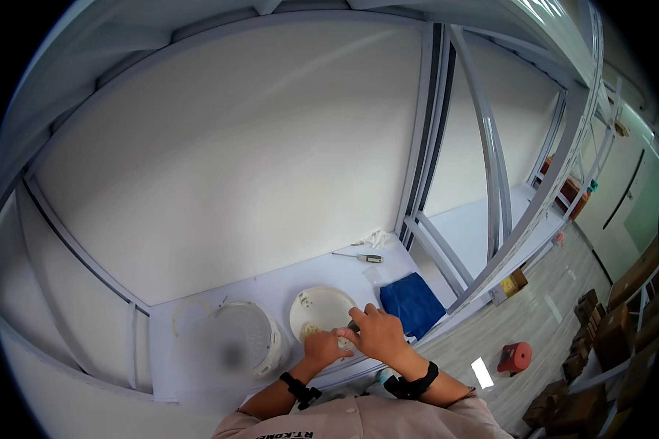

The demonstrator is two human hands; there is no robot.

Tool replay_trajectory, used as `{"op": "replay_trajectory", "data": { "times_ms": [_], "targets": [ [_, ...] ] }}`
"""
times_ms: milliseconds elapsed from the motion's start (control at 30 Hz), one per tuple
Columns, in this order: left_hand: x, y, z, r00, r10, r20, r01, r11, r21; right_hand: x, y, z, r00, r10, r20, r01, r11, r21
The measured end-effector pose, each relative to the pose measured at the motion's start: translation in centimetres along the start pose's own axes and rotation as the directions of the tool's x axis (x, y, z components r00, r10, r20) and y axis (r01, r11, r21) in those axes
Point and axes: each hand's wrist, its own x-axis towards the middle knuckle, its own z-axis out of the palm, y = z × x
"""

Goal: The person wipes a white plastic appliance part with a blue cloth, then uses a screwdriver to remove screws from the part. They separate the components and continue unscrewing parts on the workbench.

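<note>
Both hands meet at the near right edge of a round white shallow dish-like part (322, 304) on the white bench. My left hand (324, 350) is closed, its thumb reaching toward the right hand; what it grips is hidden under the fingers. Curled beside it, my right hand (381, 335) is closed around something small and dark that I cannot make out. A small yellowish piece (310, 329) lies inside the dish, by the left hand. To the left lies a larger round white housing (274, 344) with a raised rim, partly blurred by a dark smudge in the picture.
A screwdriver (371, 258) lies at the back of the bench, near crumpled white tissue (377, 238). Folded blue cloth (411, 304) sits at the right end by the metal frame (417, 146). On the floor to the right are a red stool (515, 357) and several cardboard boxes (611, 329).
</note>
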Motion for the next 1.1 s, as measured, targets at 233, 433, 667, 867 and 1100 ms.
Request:
{"op": "replay_trajectory", "data": {
  "times_ms": [233, 433, 667, 867, 1100],
  "targets": [
    [0.1, -0.2, 0.3, 0.999, 0.018, -0.037, -0.018, 1.0, 0.018, 0.5, 0.6, 1.5, 0.999, -0.032, -0.032, 0.033, 0.999, 0.043],
    [0.5, -0.8, 1.6, 0.983, 0.089, -0.164, -0.094, 0.995, -0.028, 1.2, 0.1, 1.3, 0.975, -0.18, -0.131, 0.197, 0.972, 0.128],
    [0.7, -0.6, 2.6, 0.981, 0.025, -0.192, -0.024, 1.0, 0.008, 1.4, -0.8, 1.2, 0.999, -0.038, 0.003, 0.038, 0.999, 0.033],
    [0.2, -0.5, 1.4, 0.994, 0.03, -0.105, -0.034, 0.999, -0.041, 1.5, -0.7, 1.0, 1.0, 0.018, 0.008, -0.017, 0.995, -0.094],
    [0.2, -0.1, 0.6, 0.999, -0.001, -0.046, 0.002, 1.0, 0.016, 1.7, -0.3, 0.7, 0.996, 0.043, 0.083, -0.036, 0.996, -0.081]
  ]
}}
